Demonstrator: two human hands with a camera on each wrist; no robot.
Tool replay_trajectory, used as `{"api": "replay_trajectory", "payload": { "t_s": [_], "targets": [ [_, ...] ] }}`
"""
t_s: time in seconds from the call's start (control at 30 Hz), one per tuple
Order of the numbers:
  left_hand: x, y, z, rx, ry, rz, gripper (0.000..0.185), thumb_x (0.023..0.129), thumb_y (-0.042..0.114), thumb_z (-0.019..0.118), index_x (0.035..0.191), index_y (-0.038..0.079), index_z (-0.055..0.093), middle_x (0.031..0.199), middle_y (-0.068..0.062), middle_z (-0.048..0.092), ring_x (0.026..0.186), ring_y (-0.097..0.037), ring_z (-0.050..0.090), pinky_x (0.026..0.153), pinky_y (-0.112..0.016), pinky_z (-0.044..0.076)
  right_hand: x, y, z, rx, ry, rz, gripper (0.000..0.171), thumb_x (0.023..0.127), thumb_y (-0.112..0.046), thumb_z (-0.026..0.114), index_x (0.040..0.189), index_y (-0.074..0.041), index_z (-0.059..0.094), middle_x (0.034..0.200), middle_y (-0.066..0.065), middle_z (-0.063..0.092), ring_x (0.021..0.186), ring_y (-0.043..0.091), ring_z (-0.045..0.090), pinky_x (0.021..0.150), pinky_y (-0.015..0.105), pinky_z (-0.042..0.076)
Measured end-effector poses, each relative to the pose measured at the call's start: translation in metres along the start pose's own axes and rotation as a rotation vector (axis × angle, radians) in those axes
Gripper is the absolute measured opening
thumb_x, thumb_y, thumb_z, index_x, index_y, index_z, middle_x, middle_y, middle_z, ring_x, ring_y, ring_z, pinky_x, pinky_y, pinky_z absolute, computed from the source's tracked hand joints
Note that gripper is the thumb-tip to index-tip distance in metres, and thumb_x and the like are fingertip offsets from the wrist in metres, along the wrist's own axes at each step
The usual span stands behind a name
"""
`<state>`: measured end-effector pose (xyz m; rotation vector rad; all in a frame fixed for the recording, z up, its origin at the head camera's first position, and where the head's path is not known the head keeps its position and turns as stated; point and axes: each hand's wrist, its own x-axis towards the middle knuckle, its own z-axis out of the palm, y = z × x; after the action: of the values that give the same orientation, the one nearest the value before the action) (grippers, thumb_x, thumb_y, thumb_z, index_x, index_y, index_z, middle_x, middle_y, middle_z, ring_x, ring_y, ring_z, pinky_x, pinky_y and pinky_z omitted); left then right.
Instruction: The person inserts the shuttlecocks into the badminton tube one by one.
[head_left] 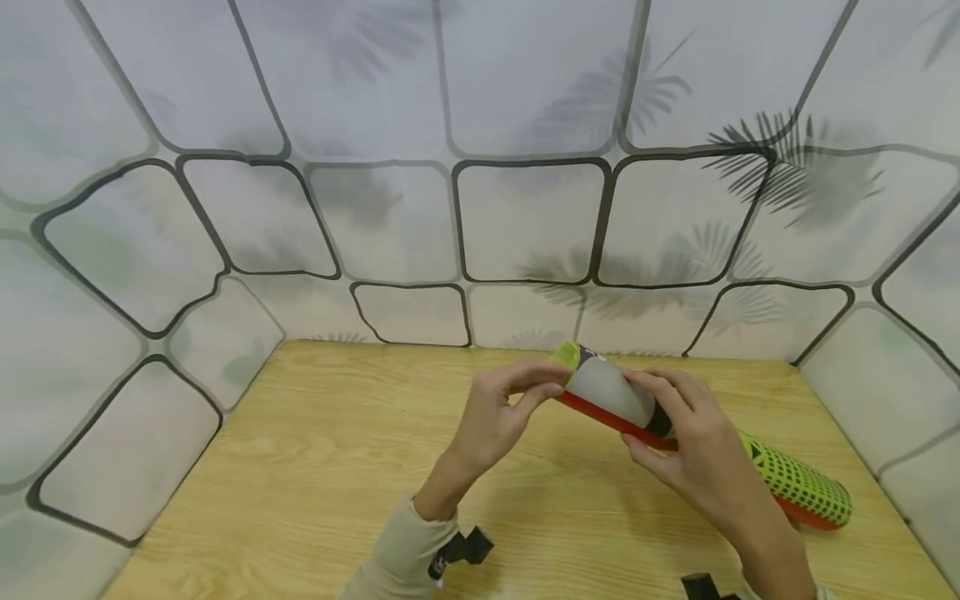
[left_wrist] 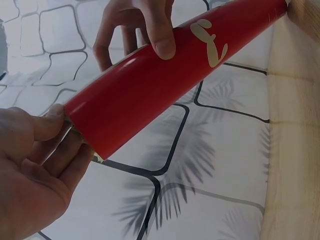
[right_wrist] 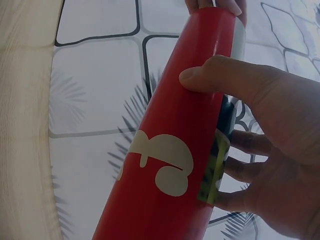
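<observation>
A long printed tube [head_left: 607,392], red on one side, grey and dotted green on the other, slants from upper left to lower right above the table. My left hand [head_left: 491,417] pinches the tube's raised end, where a yellow-green piece [head_left: 567,354] shows; whether that is a lid or a lining I cannot tell. In the left wrist view, the left thumb lies at the red rim and the fingers bend in at the end. My right hand [head_left: 705,454] grips the tube around its middle, thumb on the red side [right_wrist: 200,115] and fingers on the other.
A light wooden table [head_left: 337,467] lies under both hands. Behind it and at both sides stand pale panels [head_left: 525,221] with dark line patterns and leaf prints. The tube's lower green end [head_left: 817,496] is near the table's right edge. Black camera mounts [head_left: 465,550] sit at the wrists.
</observation>
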<state>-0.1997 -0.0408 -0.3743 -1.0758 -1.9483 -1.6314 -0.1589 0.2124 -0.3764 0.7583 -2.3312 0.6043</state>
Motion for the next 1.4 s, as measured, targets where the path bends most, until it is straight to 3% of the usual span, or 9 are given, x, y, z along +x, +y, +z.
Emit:
{"api": "replay_trajectory", "payload": {
  "t_s": [0.3, 0.5, 0.63, 0.67, 0.73, 0.93, 1.17, 1.4],
  "targets": [
    [0.001, 0.002, -0.001, 0.009, -0.108, -0.039, 0.020, 0.102, -0.002, 0.059, 0.122, 0.001, 0.062, 0.112, -0.019, 0.074, 0.106, -0.017, 0.073, 0.089, -0.029, 0.059, 0.001, 0.000, 0.004, -0.016, 0.023, -0.007, 0.080, 0.063, -0.002, 0.093, 0.136, -0.007, 0.061, 0.121, 0.014, 0.062, 0.109, 0.034, 0.059, 0.074, 0.050, 0.059],
    [-0.002, 0.001, -0.008, -0.002, -0.135, -0.105, 0.019, 0.104, -0.001, 0.056, 0.123, 0.002, 0.059, 0.111, -0.019, 0.075, 0.100, -0.014, 0.073, 0.073, -0.022, 0.053, 0.001, 0.000, 0.011, 0.001, -0.007, 0.010, 0.078, 0.067, -0.005, 0.092, 0.138, -0.008, 0.060, 0.125, 0.013, 0.061, 0.111, 0.033, 0.059, 0.075, 0.049, 0.060],
    [-0.007, -0.002, -0.021, -0.048, -0.135, -0.163, 0.022, 0.102, -0.001, 0.060, 0.124, 0.001, 0.061, 0.117, -0.017, 0.073, 0.102, -0.018, 0.073, 0.086, -0.028, 0.059, 0.002, 0.000, 0.022, 0.030, -0.024, 0.005, 0.078, 0.069, -0.009, 0.093, 0.140, -0.011, 0.060, 0.128, 0.012, 0.060, 0.113, 0.032, 0.058, 0.079, 0.049, 0.059],
    [-0.009, -0.004, -0.025, -0.050, -0.133, -0.169, 0.024, 0.102, -0.001, 0.061, 0.125, 0.001, 0.062, 0.117, -0.016, 0.073, 0.109, -0.020, 0.072, 0.093, -0.033, 0.058, 0.002, 0.001, 0.025, 0.040, -0.027, 0.001, 0.078, 0.069, -0.010, 0.093, 0.140, -0.012, 0.060, 0.128, 0.012, 0.060, 0.114, 0.033, 0.058, 0.079, 0.049, 0.059],
    [-0.013, -0.008, -0.035, -0.042, -0.121, -0.169, 0.027, 0.100, -0.001, 0.064, 0.127, 0.001, 0.063, 0.119, -0.014, 0.073, 0.109, -0.023, 0.072, 0.097, -0.037, 0.057, 0.001, 0.002, 0.033, 0.053, -0.033, -0.014, 0.078, 0.070, -0.010, 0.094, 0.140, -0.013, 0.061, 0.128, 0.012, 0.061, 0.113, 0.034, 0.058, 0.080, 0.052, 0.058],
    [-0.030, -0.026, -0.065, 0.077, -0.045, -0.175, 0.028, 0.099, -0.001, 0.066, 0.126, 0.002, 0.065, 0.117, -0.011, 0.074, 0.108, -0.027, 0.071, 0.097, -0.037, 0.057, -0.005, 0.008, 0.056, 0.067, -0.088, -0.043, 0.075, 0.070, -0.013, 0.095, 0.138, -0.014, 0.063, 0.125, 0.012, 0.063, 0.109, 0.034, 0.060, 0.082, 0.057, 0.056],
    [-0.057, -0.051, -0.096, 0.310, 0.029, -0.284, 0.024, 0.100, 0.007, 0.067, 0.124, 0.003, 0.070, 0.121, -0.010, 0.072, 0.112, -0.027, 0.069, 0.097, -0.045, 0.056, -0.013, 0.013, 0.077, 0.089, -0.186, -0.023, 0.069, 0.076, -0.023, 0.093, 0.137, -0.011, 0.064, 0.128, 0.010, 0.066, 0.116, 0.033, 0.060, 0.084, 0.065, 0.054],
    [-0.066, -0.071, -0.117, 0.425, 0.045, -0.274, 0.032, 0.102, 0.009, 0.065, 0.132, -0.001, 0.065, 0.135, -0.016, 0.065, 0.128, -0.037, 0.059, 0.106, -0.058, 0.047, -0.021, 0.012, 0.099, 0.000, -0.278, -0.021, 0.066, 0.079, -0.029, 0.091, 0.138, -0.014, 0.065, 0.130, 0.006, 0.067, 0.117, 0.029, 0.061, 0.084, 0.061, 0.053]
  ]
}}
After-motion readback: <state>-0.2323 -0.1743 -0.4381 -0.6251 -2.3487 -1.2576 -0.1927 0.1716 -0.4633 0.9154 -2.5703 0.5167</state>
